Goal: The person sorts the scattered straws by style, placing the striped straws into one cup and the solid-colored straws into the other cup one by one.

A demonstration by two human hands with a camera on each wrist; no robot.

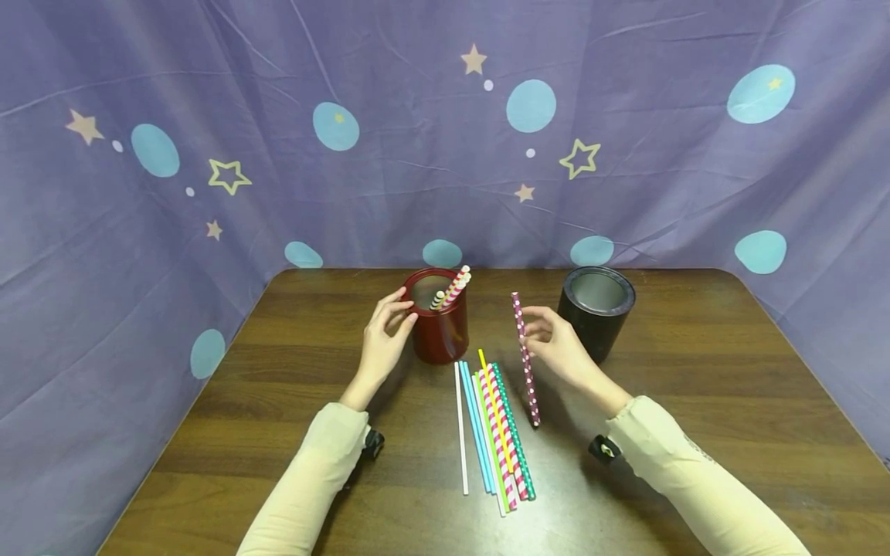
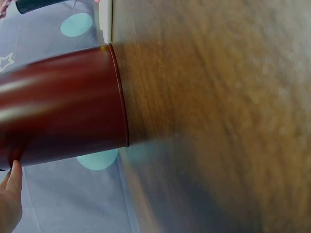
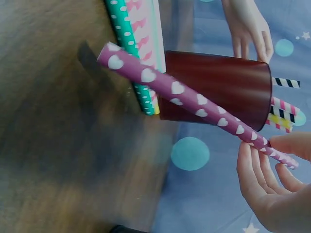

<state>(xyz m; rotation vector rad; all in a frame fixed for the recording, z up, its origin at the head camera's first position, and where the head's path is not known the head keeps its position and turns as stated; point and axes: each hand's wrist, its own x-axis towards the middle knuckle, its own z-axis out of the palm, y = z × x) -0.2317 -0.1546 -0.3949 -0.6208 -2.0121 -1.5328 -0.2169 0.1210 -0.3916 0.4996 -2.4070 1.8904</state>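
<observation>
My right hand point(image 1: 562, 349) pinches a purple paper straw with white hearts point(image 1: 530, 386) between thumb and fingertips, near its upper end. The straw slants in the air, its lower end over the table. My left hand point(image 1: 382, 344) touches the left side of a dark red canister point(image 1: 439, 340) near the rim, its fingers fairly straight. Several striped straws point(image 3: 284, 105) stick out of the canister's mouth, leaning right. On the table between the hands lies a loose row of straws: pink-and-white striped straws point(image 1: 495, 432), a green dotted straw point(image 1: 513, 428), blue, yellow, lime and white ones.
A black canister point(image 1: 594, 324) stands behind and right of my right hand, its mouth upward. The wooden table point(image 1: 723, 401) ends at a purple curtain point(image 1: 431, 193) with stars and blue spots.
</observation>
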